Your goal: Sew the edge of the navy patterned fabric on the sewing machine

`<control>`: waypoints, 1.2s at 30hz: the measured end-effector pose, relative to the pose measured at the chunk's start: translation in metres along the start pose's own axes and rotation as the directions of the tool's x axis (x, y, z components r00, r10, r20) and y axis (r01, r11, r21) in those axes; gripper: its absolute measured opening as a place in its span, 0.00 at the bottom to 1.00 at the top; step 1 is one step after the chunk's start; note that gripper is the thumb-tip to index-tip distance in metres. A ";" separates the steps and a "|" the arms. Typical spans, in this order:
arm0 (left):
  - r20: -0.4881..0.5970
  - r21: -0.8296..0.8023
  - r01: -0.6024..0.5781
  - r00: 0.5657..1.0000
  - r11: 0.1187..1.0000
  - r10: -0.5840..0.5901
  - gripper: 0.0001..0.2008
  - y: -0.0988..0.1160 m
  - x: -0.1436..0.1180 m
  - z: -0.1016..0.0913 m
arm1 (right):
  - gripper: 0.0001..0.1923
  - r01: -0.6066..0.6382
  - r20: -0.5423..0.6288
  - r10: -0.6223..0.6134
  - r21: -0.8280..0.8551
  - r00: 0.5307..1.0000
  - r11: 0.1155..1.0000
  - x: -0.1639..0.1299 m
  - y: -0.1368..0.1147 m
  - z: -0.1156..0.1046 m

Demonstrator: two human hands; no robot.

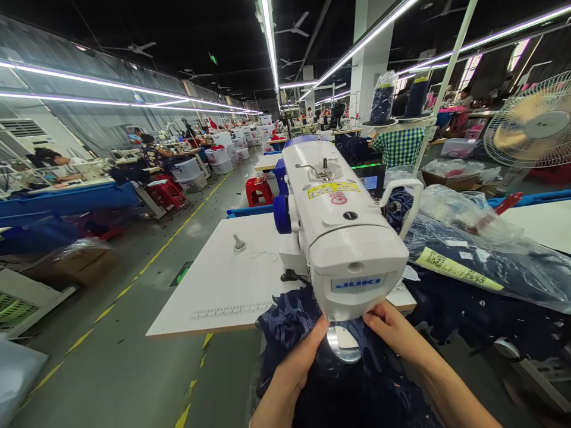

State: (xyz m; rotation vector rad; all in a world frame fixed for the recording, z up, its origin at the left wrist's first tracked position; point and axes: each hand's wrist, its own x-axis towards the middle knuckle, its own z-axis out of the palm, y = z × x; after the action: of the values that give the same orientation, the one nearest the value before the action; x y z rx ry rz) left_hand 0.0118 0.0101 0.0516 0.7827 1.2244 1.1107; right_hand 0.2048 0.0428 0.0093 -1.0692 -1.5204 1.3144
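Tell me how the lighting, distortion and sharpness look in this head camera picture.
Head view: wide-angle bending curves the ceiling light strips and stretches the edges; the strips blow out to white glare against a dark ceiling; the white sewing machine is bright and sharp; the dark blue fabric under the left hand and right hand loses detail in shadow; the far rows look soft.

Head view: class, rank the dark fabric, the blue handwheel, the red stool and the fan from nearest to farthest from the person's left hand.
1. Dark fabric: under the left hand, touching it.
2. Blue handwheel: on the sewing machine's left side, above the table.
3. Red stool: on the floor beyond the table.
4. Fan: far right, well across the room.
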 end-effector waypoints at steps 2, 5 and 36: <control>0.013 0.006 -0.022 1.000 1.000 0.022 0.30 -0.005 0.003 -0.003 | 0.05 0.002 -0.005 -0.002 0.001 1.000 1.000 0.000 0.001 0.000; 0.011 0.021 -0.026 1.000 0.999 0.025 0.29 -0.014 0.007 -0.009 | 0.04 0.008 0.010 -0.007 -0.005 1.000 1.000 -0.001 0.002 0.000; 0.230 -0.527 0.373 0.928 0.764 -0.294 0.14 -0.010 -0.009 -0.046 | 0.25 -0.095 0.009 0.094 0.066 0.996 0.993 -0.008 -0.006 0.009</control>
State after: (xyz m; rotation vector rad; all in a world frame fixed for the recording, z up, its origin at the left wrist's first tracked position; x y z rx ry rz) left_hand -0.0309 -0.0059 0.0359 0.1636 0.8070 1.0223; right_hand 0.1978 0.0326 0.0143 -1.1069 -1.4352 1.4244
